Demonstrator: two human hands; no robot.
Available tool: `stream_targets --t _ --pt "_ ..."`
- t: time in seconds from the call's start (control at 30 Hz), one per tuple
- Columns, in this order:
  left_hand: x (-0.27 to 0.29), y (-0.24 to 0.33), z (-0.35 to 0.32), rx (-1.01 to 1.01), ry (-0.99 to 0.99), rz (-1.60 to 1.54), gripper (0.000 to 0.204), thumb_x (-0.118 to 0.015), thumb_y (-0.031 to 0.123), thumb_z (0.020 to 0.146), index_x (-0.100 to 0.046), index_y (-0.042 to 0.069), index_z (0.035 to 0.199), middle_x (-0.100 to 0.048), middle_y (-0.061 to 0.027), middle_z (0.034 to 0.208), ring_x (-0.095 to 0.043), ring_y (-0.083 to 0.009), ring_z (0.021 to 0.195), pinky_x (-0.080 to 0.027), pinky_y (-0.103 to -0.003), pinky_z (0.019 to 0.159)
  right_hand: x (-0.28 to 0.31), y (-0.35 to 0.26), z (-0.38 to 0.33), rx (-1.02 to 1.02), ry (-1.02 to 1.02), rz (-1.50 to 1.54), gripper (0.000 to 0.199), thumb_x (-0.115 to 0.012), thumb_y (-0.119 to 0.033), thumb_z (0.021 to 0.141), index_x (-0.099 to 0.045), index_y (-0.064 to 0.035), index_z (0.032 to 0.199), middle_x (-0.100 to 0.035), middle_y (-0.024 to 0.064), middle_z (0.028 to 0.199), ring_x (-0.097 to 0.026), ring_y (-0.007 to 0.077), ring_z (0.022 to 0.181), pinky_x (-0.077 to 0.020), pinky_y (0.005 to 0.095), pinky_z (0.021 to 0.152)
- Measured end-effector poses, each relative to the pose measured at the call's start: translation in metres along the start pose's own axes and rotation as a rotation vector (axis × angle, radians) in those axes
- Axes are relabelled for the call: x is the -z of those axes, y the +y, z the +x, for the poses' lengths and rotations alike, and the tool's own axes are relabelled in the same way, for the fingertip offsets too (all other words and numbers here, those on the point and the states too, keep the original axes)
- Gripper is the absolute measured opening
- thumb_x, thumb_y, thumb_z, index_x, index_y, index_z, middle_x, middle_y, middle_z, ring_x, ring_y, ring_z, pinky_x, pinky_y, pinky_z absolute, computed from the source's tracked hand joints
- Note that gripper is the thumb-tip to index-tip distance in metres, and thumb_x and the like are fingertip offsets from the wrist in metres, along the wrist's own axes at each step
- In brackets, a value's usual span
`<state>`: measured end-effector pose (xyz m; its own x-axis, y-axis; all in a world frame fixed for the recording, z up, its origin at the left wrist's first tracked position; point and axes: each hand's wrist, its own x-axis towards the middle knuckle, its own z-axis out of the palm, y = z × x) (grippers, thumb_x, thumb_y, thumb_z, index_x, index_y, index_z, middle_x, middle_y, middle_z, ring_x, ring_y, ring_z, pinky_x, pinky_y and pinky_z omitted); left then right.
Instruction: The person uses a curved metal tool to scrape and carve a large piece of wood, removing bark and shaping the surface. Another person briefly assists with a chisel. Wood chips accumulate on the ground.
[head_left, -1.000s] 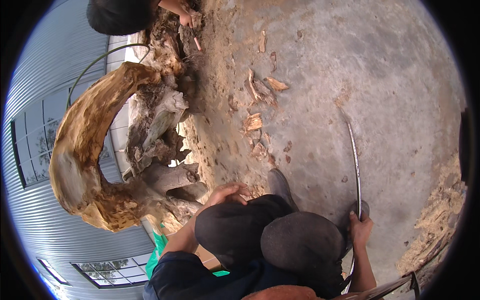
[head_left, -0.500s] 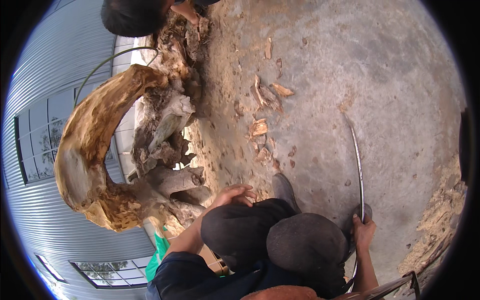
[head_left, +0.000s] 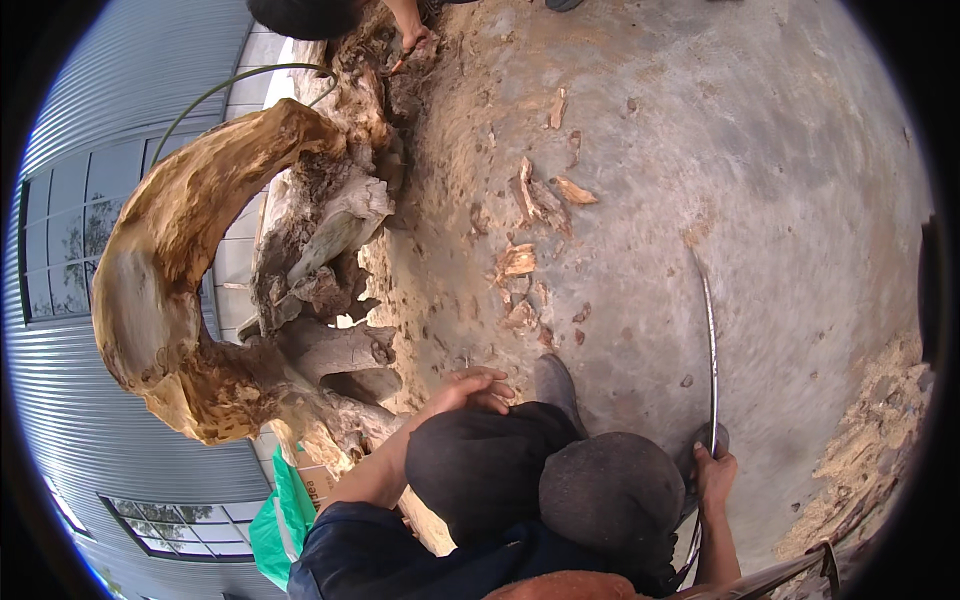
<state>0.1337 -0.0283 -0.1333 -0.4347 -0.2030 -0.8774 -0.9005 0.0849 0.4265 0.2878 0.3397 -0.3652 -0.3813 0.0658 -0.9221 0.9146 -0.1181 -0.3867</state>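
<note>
A long, thin metal rod [head_left: 714,345] is gripped in my right hand [head_left: 713,476], which is closed round it beside my right shoe. The rod's far end touches or nearly touches the concrete floor, and its near end passes down beside my leg. My left hand [head_left: 470,390] rests by my left knee, holding nothing that I can see. Its fingers are stretched out and slightly bent. To the left of this hand stands a big, gnarled tree root [head_left: 150,300] with a thick, curved, tan limb and grey, weathered stubs.
Broken wood chips [head_left: 520,260] lie on the concrete floor [head_left: 800,200]. Sawdust and debris [head_left: 870,440] line the right edge. At the far end another person's hand [head_left: 415,38] touches the root. A green bag [head_left: 280,520] and a corrugated wall [head_left: 60,400] are on the left.
The view has shifted slightly, so the root appears a little further left. My right hand still grips the rod, and my left hand stays by the knee. The other person's hand has shifted slightly.
</note>
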Motion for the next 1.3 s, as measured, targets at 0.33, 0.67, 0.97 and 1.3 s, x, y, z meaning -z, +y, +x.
stream_targets --t 0.33,0.67,0.97,1.3 --pt "-0.009 -0.004 -0.007 -0.06 -0.031 0.067 0.038 -0.053 0.014 0.1 -0.052 -0.009 0.13 -0.069 -0.0193 0.106 -0.071 -0.0261 0.085 -0.057 -0.034 0.078 0.016 -0.001 0.033 0.454 0.178 -0.092 0.044 -0.068 -0.03 0.095 -0.048 0.002 0.072 -0.037 0.0019 0.061 -0.034 0.0119 0.062 -0.03 0.0355 0.052" --pt "-0.007 -0.019 -0.001 -0.08 -0.094 0.201 0.036 -0.054 0.013 0.1 -0.054 -0.008 0.13 -0.069 -0.0188 0.109 -0.071 -0.0257 0.089 -0.056 -0.034 0.081 -0.005 0.027 0.009 0.486 0.121 -0.115 0.034 -0.065 -0.027 0.095 -0.058 0.0039 0.083 -0.047 0.0177 0.06 -0.042 0.0198 0.059 -0.0413 0.0405 0.057" --pt "-0.029 0.007 -0.038 -0.185 -0.161 0.261 0.037 -0.053 0.019 0.104 -0.056 -0.007 0.131 -0.069 -0.0196 0.11 -0.07 -0.026 0.094 -0.054 -0.035 0.089 -0.006 0.026 0.01 0.526 0.177 -0.169 0.027 -0.067 -0.02 0.092 -0.059 0.0041 0.082 -0.053 0.0224 0.06 -0.047 0.0228 0.054 -0.043 0.0435 0.056" --pt "-0.056 0.055 -0.005 -0.153 -0.162 0.443 0.035 -0.056 0.022 0.102 -0.058 -0.002 0.128 -0.07 -0.0148 0.11 -0.07 -0.0218 0.093 -0.053 -0.033 0.085 -0.015 0.038 0.019 0.548 0.232 -0.12 0.023 -0.07 -0.017 0.088 -0.062 0.0042 0.083 -0.056 0.0226 0.061 -0.053 0.0248 0.053 -0.0437 0.0435 0.055"
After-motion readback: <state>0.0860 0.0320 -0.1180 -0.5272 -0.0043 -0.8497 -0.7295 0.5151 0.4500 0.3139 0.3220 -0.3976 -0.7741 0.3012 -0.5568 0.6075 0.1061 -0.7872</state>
